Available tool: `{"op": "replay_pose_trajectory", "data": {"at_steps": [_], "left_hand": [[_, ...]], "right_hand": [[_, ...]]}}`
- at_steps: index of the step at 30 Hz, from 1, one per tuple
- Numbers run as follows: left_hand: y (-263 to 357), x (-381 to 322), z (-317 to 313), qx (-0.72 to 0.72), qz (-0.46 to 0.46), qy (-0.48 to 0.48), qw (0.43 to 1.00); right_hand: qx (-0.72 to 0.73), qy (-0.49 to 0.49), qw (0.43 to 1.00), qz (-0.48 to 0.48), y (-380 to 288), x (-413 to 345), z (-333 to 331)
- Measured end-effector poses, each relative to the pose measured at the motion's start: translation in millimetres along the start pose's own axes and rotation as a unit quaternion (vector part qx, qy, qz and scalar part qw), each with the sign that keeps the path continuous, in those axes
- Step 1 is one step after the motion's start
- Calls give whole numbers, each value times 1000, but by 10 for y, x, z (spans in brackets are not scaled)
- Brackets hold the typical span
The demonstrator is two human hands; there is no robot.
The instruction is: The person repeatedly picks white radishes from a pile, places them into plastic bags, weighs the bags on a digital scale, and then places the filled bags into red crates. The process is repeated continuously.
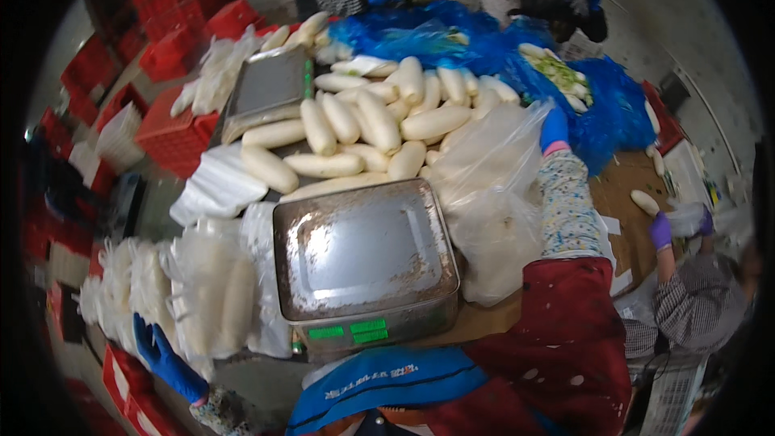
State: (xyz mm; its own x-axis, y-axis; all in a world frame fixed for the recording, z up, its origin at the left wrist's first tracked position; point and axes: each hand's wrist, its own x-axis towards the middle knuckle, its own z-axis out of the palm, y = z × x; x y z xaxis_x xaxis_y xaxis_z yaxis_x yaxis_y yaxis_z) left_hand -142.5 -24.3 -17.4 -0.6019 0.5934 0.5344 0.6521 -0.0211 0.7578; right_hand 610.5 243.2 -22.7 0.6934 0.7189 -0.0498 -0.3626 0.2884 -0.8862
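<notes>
My right hand (pixel 554 127), in a blue glove, grips the upper edge of a clear plastic bag (pixel 490 194) that hangs down beside the scale. My left hand (pixel 166 363), also blue-gloved, is at the lower left with its fingers apart, beside bagged white radishes (pixel 212 290). Between the hands stands a metal-topped weighing scale (pixel 363 248) with green displays, its pan bare and stained. Behind it lies a heap of peeled white radishes (pixel 375 121). What is inside the clear bag is hard to tell.
A second scale (pixel 269 82) stands at the back left. Blue plastic sheeting (pixel 424 30) with trimmings spreads along the back. Red crates (pixel 172 127) are stacked at left. Co-workers stand at the back; another person's purple-gloved hand (pixel 661 231) is at right.
</notes>
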Motion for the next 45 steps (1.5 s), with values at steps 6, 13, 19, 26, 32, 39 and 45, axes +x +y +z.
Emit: {"op": "replay_pose_trajectory", "data": {"at_steps": [6,13,19,26,32,39,45], "left_hand": [[374,-167,57,-44,15,-1,999],[904,-435,565,-174,-11,-180,968],[1447,-736,1117,-245,148,-381,879],[1336,-879,1517,-192,267,-313,891],[975,-1479,1614,-78,287,-408,863],[679,-1404,1453,-255,197,-431,843],[894,-714,1145,-289,-49,-365,884]], "right_hand": [[-85,-247,965,-4,-746,-171,1000],[-238,-390,766,-452,-1758,-888,1474],[7,-545,799,-252,-1448,-1603,2104],[26,-730,672,123,-777,-1835,2203],[-93,-767,602,204,-144,-2389,2402],[-121,-770,603,167,132,-2880,2126],[-277,-639,704,-140,-101,-2869,1584]]}}
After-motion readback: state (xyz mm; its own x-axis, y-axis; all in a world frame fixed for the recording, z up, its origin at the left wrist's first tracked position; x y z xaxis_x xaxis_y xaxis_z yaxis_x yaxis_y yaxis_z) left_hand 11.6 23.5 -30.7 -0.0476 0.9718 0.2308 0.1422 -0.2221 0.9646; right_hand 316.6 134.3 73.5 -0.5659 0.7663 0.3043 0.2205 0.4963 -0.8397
